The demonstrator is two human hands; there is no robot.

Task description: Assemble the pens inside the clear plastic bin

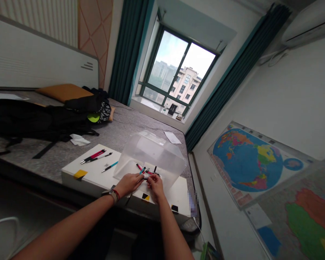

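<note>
My left hand [130, 184], wearing a watch and a red band, is closed with a blue pen piece [142, 170] at its fingertips. My right hand [155, 185] is pinched close beside it. A small dark piece [145, 177] shows between the fingertips; which hand grips it I cannot tell. Just beyond, red and black pen parts [139, 167] lie in a clear plastic bin [162, 155], its opening towards me. On the white box [94, 173] to the left lie red pens [94, 156], a black-and-white pen [100, 157] and a blue pen [109, 166].
The white box rests on a grey mattress [121, 119]. Farther left are a black backpack [38, 119] and a crumpled tissue [79, 140]. A white paper [172, 137] lies behind the bin. A wall with maps [249, 159] stands to the right.
</note>
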